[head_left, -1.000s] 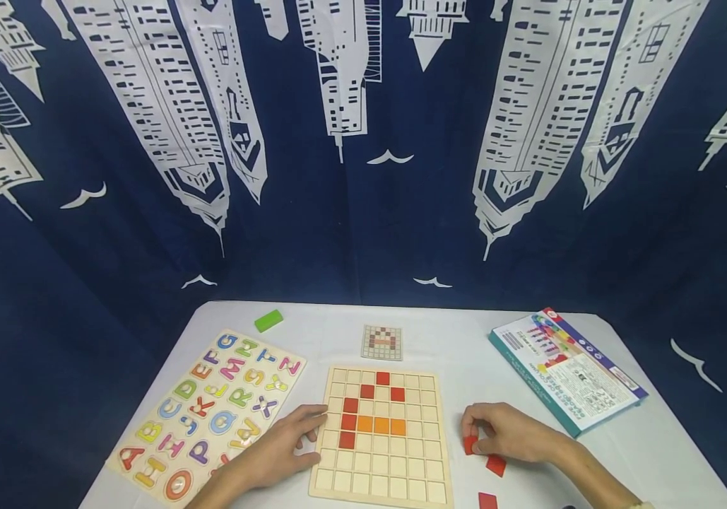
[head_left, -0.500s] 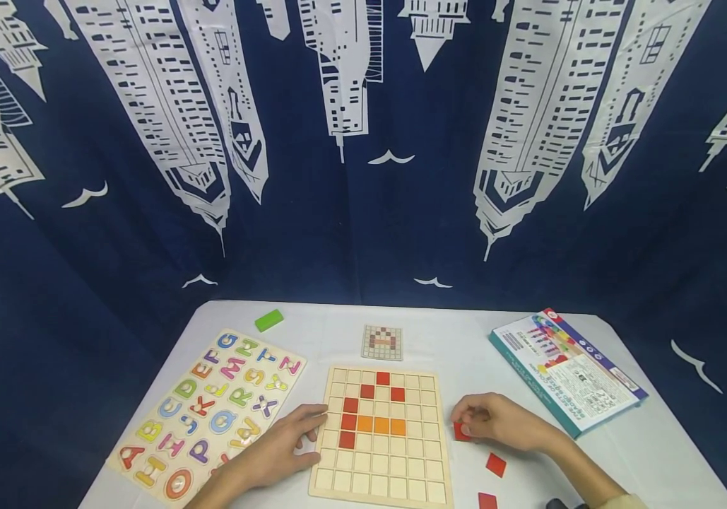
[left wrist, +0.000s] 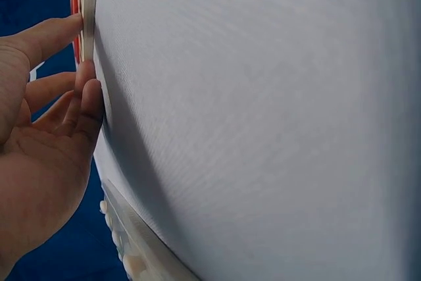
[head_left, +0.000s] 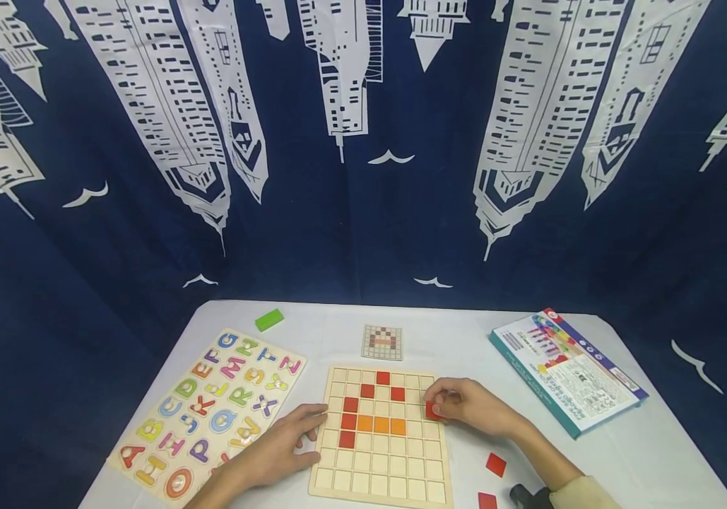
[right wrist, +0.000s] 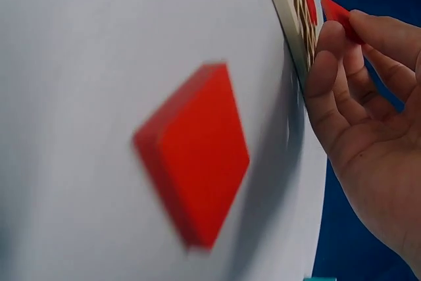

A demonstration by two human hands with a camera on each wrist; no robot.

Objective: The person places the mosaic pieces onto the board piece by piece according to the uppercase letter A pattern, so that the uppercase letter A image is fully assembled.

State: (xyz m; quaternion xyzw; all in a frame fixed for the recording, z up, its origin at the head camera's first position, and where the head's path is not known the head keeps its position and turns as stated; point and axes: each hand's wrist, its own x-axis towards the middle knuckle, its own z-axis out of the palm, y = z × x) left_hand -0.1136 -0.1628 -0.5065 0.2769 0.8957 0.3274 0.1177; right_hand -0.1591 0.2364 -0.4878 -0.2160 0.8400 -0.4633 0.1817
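Note:
A wooden grid board (head_left: 363,486) lies at the table's middle, with several red tiles and a row of 3 orange tiles (head_left: 381,425) in its cells. My right hand (head_left: 474,408) pinches a red square tile (head_left: 432,411) between thumb and fingertips, over the board's right edge; the right wrist view shows this pinched tile (right wrist: 339,15) from the side. At the board's left edge, the fingers and thumb of my left hand (head_left: 280,447) rest against the rim, loosely bent; the left wrist view shows this hand (left wrist: 49,143) touching the board's side (left wrist: 89,11).
Two loose red tiles, one nearer (head_left: 487,500) and one farther (head_left: 496,464), lie right of the board. A pattern card (head_left: 382,343) lies behind it. An alphabet puzzle board (head_left: 210,403) and a green block (head_left: 269,320) are at left, a boxed set (head_left: 566,371) at right.
My right hand has picked up a red tile from the table and carried it left and away from me to the board's right edge. The left hand has stayed in place.

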